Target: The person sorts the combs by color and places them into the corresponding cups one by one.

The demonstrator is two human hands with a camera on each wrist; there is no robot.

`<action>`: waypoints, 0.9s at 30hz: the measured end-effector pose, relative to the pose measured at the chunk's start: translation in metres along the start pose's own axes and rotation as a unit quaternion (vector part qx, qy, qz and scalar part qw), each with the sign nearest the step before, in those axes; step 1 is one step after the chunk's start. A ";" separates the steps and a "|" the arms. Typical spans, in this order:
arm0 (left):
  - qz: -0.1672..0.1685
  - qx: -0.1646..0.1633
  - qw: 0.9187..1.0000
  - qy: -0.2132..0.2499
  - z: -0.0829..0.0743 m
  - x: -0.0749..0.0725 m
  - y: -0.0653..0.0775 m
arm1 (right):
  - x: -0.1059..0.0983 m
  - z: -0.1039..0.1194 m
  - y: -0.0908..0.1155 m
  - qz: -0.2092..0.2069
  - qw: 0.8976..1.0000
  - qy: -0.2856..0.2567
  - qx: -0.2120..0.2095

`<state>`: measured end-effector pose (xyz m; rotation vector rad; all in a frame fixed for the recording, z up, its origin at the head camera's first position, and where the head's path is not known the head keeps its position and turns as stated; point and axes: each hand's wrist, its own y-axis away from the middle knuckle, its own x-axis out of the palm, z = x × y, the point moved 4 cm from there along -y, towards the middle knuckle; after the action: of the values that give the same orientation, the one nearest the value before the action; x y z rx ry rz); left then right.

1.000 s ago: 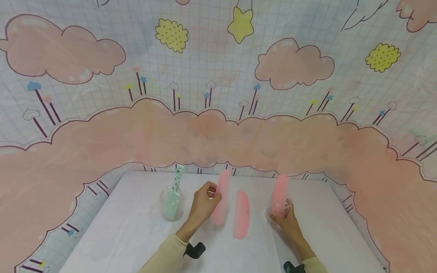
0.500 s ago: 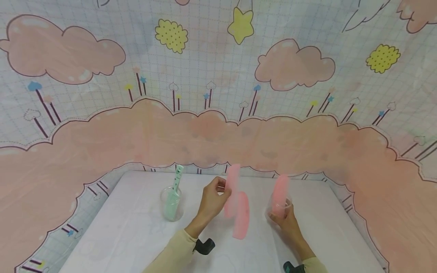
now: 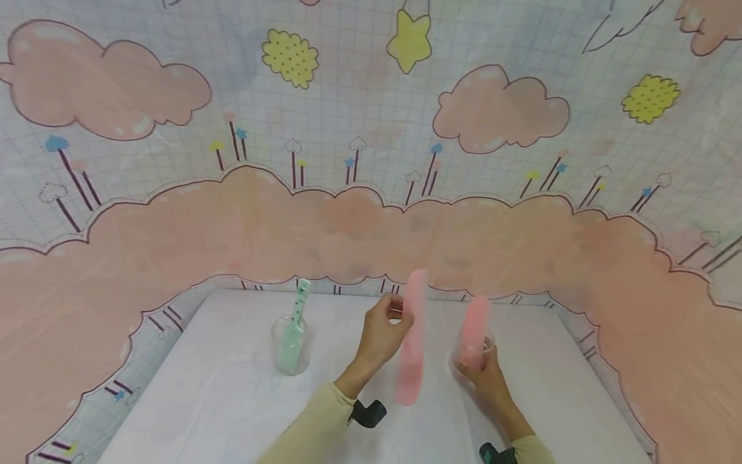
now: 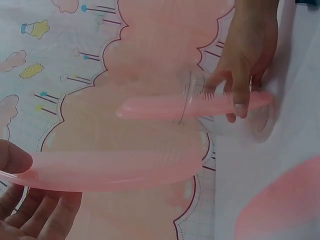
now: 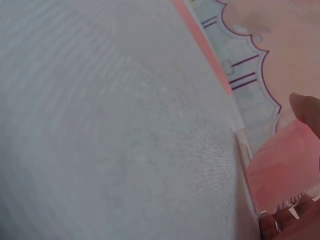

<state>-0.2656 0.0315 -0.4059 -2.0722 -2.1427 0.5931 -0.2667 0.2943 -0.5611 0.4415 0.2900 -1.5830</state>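
My left hand (image 3: 382, 332) pinches a long pink comb (image 3: 415, 296) near one end, thumb on one face and fingers on the other. In the head view this comb overlaps a second pink comb (image 3: 409, 390) lying on the table. To the right, my right hand (image 3: 491, 380) holds a clear plastic cup (image 4: 262, 127) low down, its base on the table. A third pink comb (image 3: 475, 322) stands in that cup, its top leaning out past the rim. Its teeth show in the right wrist view.
Another clear cup (image 3: 275, 338) stands at the left of the white table (image 3: 191, 386), with a mint-green tool (image 3: 292, 345) with a dark-spotted handle leaning in it. A cloth printed with clouds (image 3: 371, 238) rises behind the table's far edge.
My left hand has carried its comb up and to the right, from beside the lying comb to over its far end. My right hand and its cup have stayed put.
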 end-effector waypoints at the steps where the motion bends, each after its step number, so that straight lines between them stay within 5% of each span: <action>1: 0.000 0.002 1.000 0.000 -0.001 0.002 0.000 | 0.000 0.000 0.000 0.000 1.000 -0.001 0.000; 27: -0.018 0.035 0.999 0.037 -0.022 0.052 -0.004 | -0.004 -0.007 0.005 0.017 1.000 0.000 -0.004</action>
<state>-0.2655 0.0867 -0.3938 -1.9821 -2.0835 0.5683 -0.2614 0.3008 -0.5649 0.4377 0.2879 -1.5489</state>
